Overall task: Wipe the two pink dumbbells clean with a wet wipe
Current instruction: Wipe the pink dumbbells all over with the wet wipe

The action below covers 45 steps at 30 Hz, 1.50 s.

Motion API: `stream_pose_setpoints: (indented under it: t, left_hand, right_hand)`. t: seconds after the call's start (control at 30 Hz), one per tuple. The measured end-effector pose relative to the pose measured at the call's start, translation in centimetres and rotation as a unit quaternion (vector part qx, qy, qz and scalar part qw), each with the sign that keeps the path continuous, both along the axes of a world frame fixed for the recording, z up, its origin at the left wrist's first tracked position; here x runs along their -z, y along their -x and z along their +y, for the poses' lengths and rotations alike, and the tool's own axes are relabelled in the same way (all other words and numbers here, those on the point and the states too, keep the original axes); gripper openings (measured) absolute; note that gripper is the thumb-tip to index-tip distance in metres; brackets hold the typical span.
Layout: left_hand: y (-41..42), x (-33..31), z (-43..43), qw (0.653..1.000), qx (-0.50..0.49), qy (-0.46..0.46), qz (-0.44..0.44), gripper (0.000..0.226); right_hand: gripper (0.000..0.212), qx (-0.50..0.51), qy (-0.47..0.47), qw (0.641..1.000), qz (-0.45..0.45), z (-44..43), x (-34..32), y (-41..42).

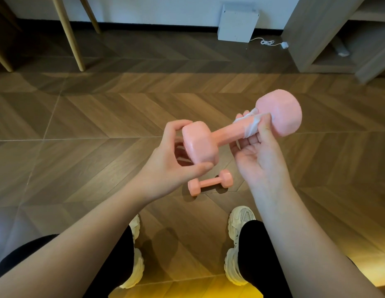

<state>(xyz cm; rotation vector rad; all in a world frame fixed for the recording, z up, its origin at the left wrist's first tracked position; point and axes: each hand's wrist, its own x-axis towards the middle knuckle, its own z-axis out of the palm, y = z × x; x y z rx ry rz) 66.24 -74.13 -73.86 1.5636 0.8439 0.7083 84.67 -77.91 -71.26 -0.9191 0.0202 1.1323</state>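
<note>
Step in hand: wiping dumbbell one, handle section. The left hand [165, 160] grips the near head of the held dumbbell [224, 133], fingers over the top and thumb under, keeping it in the air above the floor [101, 125]. The right hand [258, 151] pinches the wipe [250, 127] round the handle, right up against the far head, thumb on the near side and fingertips behind. The second dumbbell [210, 182] lies on the floor below the hands, just ahead of the shoes [241, 220], untouched by either hand. Judgement: roughly the first half of the task, and whether the heads are already done can't be told. The next move likely calls for sliding or twisting the wipe along the handle while the left hand holds the bar against rotation, then covering both heads, then swapping dumbbells. Hidden: the far side of the handle and most of the wipe's folds sit behind the right fingers, so how much of the wipe touches the handle is unclear. The far head is motion-blurred. Something reddish shows on the floor behind the left hand, too covered to identify. Any dirt or wetness on either dumbbell isn't readable.
</note>
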Motion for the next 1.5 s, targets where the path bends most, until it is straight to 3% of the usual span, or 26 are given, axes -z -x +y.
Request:
stream_pose_setpoints:
  t: [0.1,0.17,0.2,0.27,0.33,0.4,0.47,0.53,0.6,0.67,0.73,0.87,1.0,1.07,1.13,1.33,1.43,1.5]
  left_hand:
    - [0.3,0.1,0.1,0.981,-0.001,-0.192,0.028,0.086]
    - [0.2,0.3,0.1,0.978,-0.002,-0.207,0.033,0.090]
    - [0.0,0.4,-0.1,0.988,0.004,-0.155,0.022,0.093]
    - [-0.4,0.4,-0.5,0.998,0.027,0.049,-0.032,0.097]
    - [-0.6,0.2,-0.4,0.958,0.051,0.265,-0.098,0.101]
    - [-0.6,0.3,0.0,0.938,0.056,0.325,-0.107,0.094]
    - [-0.7,0.4,0.1,0.960,0.025,0.263,-0.093,0.071]
    - [-0.6,0.3,-0.2,0.991,-0.008,0.118,-0.058,0.057]
    - [-0.3,0.3,-0.5,1.000,0.001,-0.013,-0.021,0.061]
    - [0.0,0.5,-0.6,0.997,0.012,-0.076,-0.002,0.068]
    - [0.0,0.5,-0.8,0.995,0.017,-0.100,0.009,0.070]
    - [-0.4,0.7,-1.3,0.996,0.008,-0.091,0.006,0.070]
    - [-0.4,0.9,-1.2,0.998,0.011,-0.055,-0.015,0.064]
    - [-0.2,0.9,-0.9,0.999,0.006,-0.027,-0.028,0.059]
    - [0.0,1.0,-0.4,0.999,-0.009,-0.001,-0.036,0.056]
    - [0.2,0.8,0.1,0.991,-0.037,0.096,-0.087,0.058]
    - [0.4,0.5,0.1,0.985,-0.033,0.129,-0.110,0.059]
    - [0.4,0.5,-0.1,0.984,-0.028,0.140,-0.107,0.060]
  right_hand:
    - [0.039,-0.003,-0.002,1.000,0.015,0.0,0.0,0.0]
    - [0.039,0.003,-0.007,1.000,0.025,-0.1,-0.1,0.2]
    - [0.040,0.007,-0.010,1.000,0.028,-0.1,-0.1,0.2]
    - [0.038,0.013,-0.012,1.000,0.024,-0.2,0.1,0.4]
    - [0.034,0.013,-0.005,1.000,0.015,-0.1,0.3,0.5]
    - [0.038,0.009,-0.006,1.000,0.010,0.0,0.2,0.5]
    - [0.048,-0.001,-0.010,1.000,0.000,0.0,0.2,0.4]
    - [0.042,-0.013,-0.006,1.000,-0.014,0.1,0.3,0.3]
    - [0.041,-0.027,0.005,0.999,-0.028,0.1,0.3,0.5]
    - [0.053,-0.040,0.015,0.998,-0.052,0.1,0.2,0.7]
    - [0.049,-0.055,0.019,0.995,-0.075,-0.1,0.3,1.0]
    - [0.041,-0.103,0.053,0.990,-0.081,-0.9,0.9,2.9]
    - [0.018,-0.144,0.089,0.978,-0.121,-1.5,1.0,3.5]
    - [0.021,-0.170,0.062,0.975,-0.130,-1.6,0.6,3.0]
    - [0.009,-0.211,0.012,0.970,-0.122,-1.6,0.1,2.4]
    - [0.002,-0.283,-0.075,0.948,-0.124,-1.3,0.3,1.6]
    - [0.038,-0.250,-0.045,0.962,-0.103,-0.8,0.9,1.8]
    - [0.049,-0.227,-0.007,0.965,-0.133,-0.5,1.1,2.4]
